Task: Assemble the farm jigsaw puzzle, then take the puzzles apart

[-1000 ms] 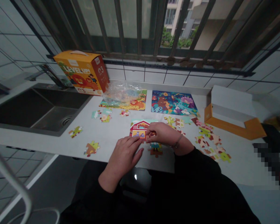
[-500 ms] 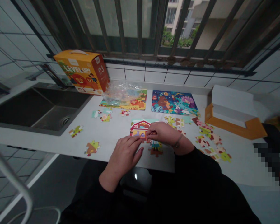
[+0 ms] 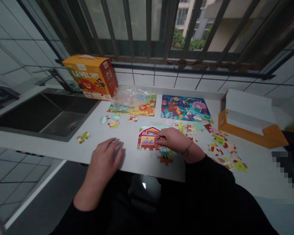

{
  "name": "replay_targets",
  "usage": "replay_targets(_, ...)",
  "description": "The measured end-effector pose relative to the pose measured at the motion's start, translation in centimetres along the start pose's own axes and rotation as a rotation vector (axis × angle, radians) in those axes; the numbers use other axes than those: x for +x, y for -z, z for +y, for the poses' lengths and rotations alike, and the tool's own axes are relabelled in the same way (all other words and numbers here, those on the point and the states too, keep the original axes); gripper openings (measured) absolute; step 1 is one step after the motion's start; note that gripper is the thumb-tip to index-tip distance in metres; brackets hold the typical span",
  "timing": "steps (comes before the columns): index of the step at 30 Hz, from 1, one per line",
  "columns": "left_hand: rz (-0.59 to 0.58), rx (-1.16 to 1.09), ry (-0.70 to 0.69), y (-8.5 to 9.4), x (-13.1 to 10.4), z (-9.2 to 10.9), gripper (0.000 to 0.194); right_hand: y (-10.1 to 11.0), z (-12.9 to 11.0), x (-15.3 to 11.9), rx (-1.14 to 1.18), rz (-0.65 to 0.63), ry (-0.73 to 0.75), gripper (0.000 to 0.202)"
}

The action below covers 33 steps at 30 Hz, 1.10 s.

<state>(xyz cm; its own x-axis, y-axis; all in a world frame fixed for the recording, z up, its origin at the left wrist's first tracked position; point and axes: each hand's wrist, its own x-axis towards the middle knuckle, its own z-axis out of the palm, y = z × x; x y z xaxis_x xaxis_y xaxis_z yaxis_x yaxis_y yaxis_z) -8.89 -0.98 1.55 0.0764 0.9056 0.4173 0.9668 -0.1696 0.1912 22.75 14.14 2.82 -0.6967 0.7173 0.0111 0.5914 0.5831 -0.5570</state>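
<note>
Partly joined jigsaw puzzle pieces showing a red barn (image 3: pixel 147 132) lie in the middle of the counter. My right hand (image 3: pixel 172 139) rests over their right side with its fingers curled and pinched together; whatever is between the fingertips is hidden. Just below that hand sticks out a puzzle piece with a figure in blue (image 3: pixel 165 156). My left hand (image 3: pixel 104 160) is off to the left of the barn, low over the counter near its front edge. Its fingers are apart and no held thing shows. It covers the spot where a brown-and-green piece lay.
Loose puzzle pieces (image 3: pixel 217 148) are heaped at right, and a few (image 3: pixel 114 121) lie at left. Behind are a blue picture board (image 3: pixel 186 109), a lion board (image 3: pixel 147 109) under clear plastic, and a yellow box (image 3: pixel 88 78). An opened orange-white box (image 3: pixel 250 127) and a sink (image 3: pixel 68 138) flank the counter.
My left hand has left the barn puzzle and moved left, onto the place of the brown-and-green piece. My right hand stays at the barn. The view has shifted slightly.
</note>
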Motion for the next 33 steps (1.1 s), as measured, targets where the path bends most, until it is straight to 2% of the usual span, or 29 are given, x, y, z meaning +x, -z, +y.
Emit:
replay_targets(2, 0.029, 0.063, 0.083, 0.6, -0.4, -2.4, 0.038, 0.1, -0.2, 0.0, -0.004, 0.003, -0.014, 0.004)
replay_targets(4, 0.007, 0.087, 0.138, 0.9, -0.8, -4.2, 0.040, 0.1, -0.2, -0.1, -0.001, 0.008, -0.023, 0.002)
replay_targets(8, -0.055, 0.067, 0.152, 0.4, -1.2, -5.6, 0.036, 0.0, -0.3, -0.2, -0.009, 0.021, -0.030, 0.003)
replay_targets(17, 0.027, -0.074, 0.077, -2.2, -0.5, -3.2, 0.032, 0.0, -0.4, -0.1, -0.009, 0.013, -0.027, 0.005)
replay_targets(22, 0.044, -0.089, 0.101, -3.9, 2.1, -2.4, 0.027, -0.1, -0.5, -0.1, -0.089, 0.028, -0.009, 0.010)
replay_targets(26, 0.060, -0.064, 0.097, -4.6, 4.6, -1.8, 0.025, 0.2, -2.0, -0.3, -0.233, 0.015, -0.010, 0.014)
replay_targets(29, 0.092, -0.060, 0.032, -4.2, 5.5, -0.9, 0.025, -0.1, -4.0, -1.7, -0.371, -0.021, -0.029, 0.022)
replay_targets(33, 0.027, -0.134, -0.133, -3.2, 5.3, 0.1, 0.034, -2.3, -7.0, -6.6, -0.398, 0.013, 0.011, 0.027)
